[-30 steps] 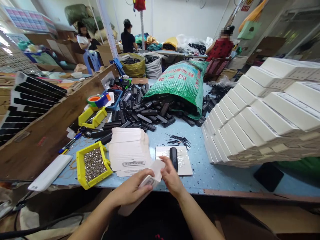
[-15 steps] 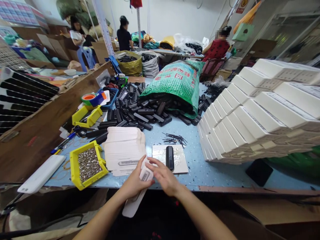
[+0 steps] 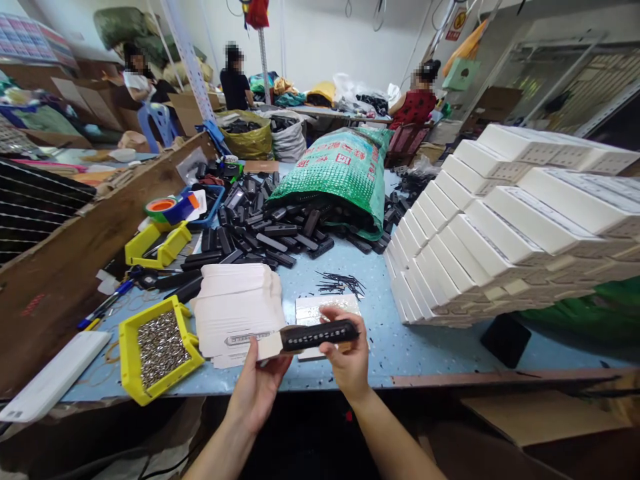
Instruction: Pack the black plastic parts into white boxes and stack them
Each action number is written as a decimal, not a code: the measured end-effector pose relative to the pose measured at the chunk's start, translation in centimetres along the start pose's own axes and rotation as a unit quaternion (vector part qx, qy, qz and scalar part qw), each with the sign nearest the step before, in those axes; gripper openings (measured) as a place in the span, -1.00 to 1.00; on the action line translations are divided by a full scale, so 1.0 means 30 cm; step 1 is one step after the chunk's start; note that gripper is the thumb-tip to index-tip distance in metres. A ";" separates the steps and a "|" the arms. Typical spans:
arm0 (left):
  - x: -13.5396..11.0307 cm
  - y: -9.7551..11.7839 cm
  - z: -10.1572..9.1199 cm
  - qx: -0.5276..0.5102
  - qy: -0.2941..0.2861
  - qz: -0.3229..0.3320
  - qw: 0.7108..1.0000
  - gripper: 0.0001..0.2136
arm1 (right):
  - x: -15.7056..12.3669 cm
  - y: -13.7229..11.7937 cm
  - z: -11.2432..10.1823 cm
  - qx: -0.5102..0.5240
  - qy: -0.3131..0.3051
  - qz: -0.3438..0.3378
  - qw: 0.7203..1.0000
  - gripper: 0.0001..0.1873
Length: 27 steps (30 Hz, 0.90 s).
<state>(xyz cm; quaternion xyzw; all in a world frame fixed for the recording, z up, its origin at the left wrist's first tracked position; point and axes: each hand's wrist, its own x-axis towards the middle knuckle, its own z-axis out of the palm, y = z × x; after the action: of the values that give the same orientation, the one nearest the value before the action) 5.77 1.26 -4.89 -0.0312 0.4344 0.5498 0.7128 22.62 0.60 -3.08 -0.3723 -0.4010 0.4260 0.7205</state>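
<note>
My left hand (image 3: 257,387) grips a small white carton (image 3: 270,347) by its near end, just over the table's front edge. My right hand (image 3: 345,357) holds a long black device (image 3: 320,333) with rows of small holes, its left end at the carton's open mouth. Under them lies a white sheet (image 3: 317,310) on the blue table (image 3: 430,343). A stack of flat white cartons (image 3: 235,310) sits just left of it. Thin black pins (image 3: 340,283) are scattered a little beyond.
A yellow bin of small metal parts (image 3: 160,347) stands at the front left. A heap of black devices (image 3: 270,227) spills from a green sack (image 3: 340,173). Stacked white boxes (image 3: 505,227) fill the right. A cardboard wall (image 3: 75,260) borders the left. People work at far tables.
My right hand picked the black device off the white sheet and brought it to the carton's mouth. The left hand turned the carton level. The camera shifted a little to the right.
</note>
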 end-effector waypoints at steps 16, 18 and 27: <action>0.043 0.079 -0.116 0.652 -0.099 0.338 0.671 -0.41 | 0.352 0.190 0.027 -0.423 -0.244 0.000 0.873 -0.79; 0.055 0.063 -0.107 0.682 -0.103 0.336 0.642 -0.46 | 0.485 0.264 0.012 -0.495 -0.168 0.012 0.852 -0.86; 0.140 0.034 -0.108 0.696 -0.127 0.354 0.611 -0.39 | 0.410 0.282 -0.092 -0.495 -0.168 -0.048 0.851 -0.76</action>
<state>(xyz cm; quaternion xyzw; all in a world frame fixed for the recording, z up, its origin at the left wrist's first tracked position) 3.14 3.17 -9.20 0.7011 0.5688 0.2898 0.3177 26.30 14.32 -8.43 -0.5826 -0.6915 0.1917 0.3816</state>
